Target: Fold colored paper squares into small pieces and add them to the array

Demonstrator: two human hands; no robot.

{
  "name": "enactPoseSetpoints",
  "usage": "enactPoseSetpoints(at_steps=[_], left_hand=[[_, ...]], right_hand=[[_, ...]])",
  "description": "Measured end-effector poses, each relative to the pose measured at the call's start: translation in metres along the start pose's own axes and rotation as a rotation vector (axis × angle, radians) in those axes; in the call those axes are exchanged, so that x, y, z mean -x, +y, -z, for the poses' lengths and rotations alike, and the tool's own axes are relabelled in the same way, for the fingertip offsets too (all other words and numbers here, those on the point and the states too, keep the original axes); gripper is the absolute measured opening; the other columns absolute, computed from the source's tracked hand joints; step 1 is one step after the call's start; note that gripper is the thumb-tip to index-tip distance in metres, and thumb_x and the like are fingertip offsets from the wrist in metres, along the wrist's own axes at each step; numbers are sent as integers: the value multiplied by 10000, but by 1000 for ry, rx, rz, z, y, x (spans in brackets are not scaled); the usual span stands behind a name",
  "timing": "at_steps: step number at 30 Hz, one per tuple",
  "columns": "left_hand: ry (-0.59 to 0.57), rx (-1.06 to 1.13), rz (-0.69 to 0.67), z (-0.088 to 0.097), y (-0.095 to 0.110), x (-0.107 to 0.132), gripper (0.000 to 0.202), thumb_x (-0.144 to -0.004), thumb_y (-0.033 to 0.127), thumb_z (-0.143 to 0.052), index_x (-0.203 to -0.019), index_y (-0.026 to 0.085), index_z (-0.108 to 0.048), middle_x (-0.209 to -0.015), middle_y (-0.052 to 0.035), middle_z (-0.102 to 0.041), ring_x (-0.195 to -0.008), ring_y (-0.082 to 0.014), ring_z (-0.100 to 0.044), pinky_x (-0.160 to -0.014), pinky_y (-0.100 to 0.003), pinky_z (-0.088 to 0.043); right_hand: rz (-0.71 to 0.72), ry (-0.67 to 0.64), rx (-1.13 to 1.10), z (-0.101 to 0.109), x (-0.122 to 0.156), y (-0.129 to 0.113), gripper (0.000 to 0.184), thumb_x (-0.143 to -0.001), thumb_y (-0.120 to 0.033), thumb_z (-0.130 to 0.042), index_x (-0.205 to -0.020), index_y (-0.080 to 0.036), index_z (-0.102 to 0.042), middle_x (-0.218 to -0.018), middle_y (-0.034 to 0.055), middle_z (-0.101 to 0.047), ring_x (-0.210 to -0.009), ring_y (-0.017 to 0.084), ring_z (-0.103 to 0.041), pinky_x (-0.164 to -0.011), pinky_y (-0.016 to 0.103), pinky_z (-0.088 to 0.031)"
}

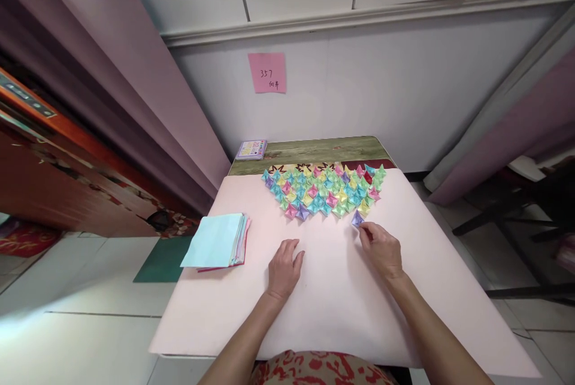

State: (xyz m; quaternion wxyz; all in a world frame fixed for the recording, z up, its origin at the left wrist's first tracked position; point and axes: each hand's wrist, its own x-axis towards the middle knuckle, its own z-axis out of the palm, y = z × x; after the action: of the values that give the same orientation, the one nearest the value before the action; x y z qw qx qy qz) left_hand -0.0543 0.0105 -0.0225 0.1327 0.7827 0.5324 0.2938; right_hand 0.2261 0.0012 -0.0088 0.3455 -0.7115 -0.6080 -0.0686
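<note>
Between the thumb and fingers of my right hand [381, 247] is a small purple folded paper piece [357, 218], pointed in shape. It is just in front of the right part of a large group of folded paper pieces [321, 190] in green, blue, yellow, pink and purple, set close together in rows. My left hand [284, 268] rests on the pale pink table cover [323, 307], fingers loosely curved and thumb apart, holding nothing. To its left lies a stack of square coloured paper [215, 241] with a light blue sheet on top.
A small purple packet [252, 149] lies at the table's far left corner, on a green wood-patterned surface [323, 148]. Behind the table stands a white wall with a pink note [268, 72]. A purple curtain [148, 73] hangs at left, and a dark stool or frame [530, 241] stands at right.
</note>
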Motion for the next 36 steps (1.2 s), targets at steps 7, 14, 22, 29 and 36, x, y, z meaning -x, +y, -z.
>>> enactPoseSetpoints(at_steps=[7, 14, 22, 29, 36], left_hand=[[1, -25, -19, 1, 2, -2, 188, -929, 213, -486, -1093, 219, -579, -1067, -65, -628, -999, -200, -639, -853, -321, -524], [-4, -15, -27, 1, 2, -1, 155, -919, 196, -487, -1028, 225, -594, -1037, -59, -621, -962, -191, -636, -833, -307, -517], [-18, -13, -7, 2, 5, -2, 158, -920, 197, -483, -1027, 222, -597, -1043, -64, -622, -949, -189, -632, -819, -311, -514], [-21, -29, -8, 3, 5, -1, 177, -924, 196, -474, -1048, 229, -596, -1058, -72, -623, -987, -204, -632, -850, -334, -522], [62, 75, -17, 2, 2, -1, 231, -924, 209, -476, -1134, 216, -572, -1062, -67, -636, -844, -167, -651, -800, -308, -541]], right_hand=[[-77, -66, 2, -18, -11, 13, 188, -892, -276, -524, -879, -209, -700, -806, 14, -719, -682, 136, -623, -593, 226, -364], [-117, -119, -14, -29, -17, 18, 172, -879, -272, -537, -900, -228, -702, -841, 6, -717, -680, 142, -606, -584, 238, -351], [-130, -113, -21, -30, -17, 19, 197, -885, -300, -540, -918, -230, -721, -833, 16, -710, -675, 138, -588, -573, 235, -337], [-128, -73, -49, -26, -17, 10, 309, -907, -396, -500, -1014, -211, -722, -792, 26, -716, -662, 152, -606, -572, 234, -353], [-261, -130, -212, -1, 20, -11, 412, -903, -540, -491, -809, -213, -723, -578, -5, -649, -511, 137, -574, -537, 228, -388]])
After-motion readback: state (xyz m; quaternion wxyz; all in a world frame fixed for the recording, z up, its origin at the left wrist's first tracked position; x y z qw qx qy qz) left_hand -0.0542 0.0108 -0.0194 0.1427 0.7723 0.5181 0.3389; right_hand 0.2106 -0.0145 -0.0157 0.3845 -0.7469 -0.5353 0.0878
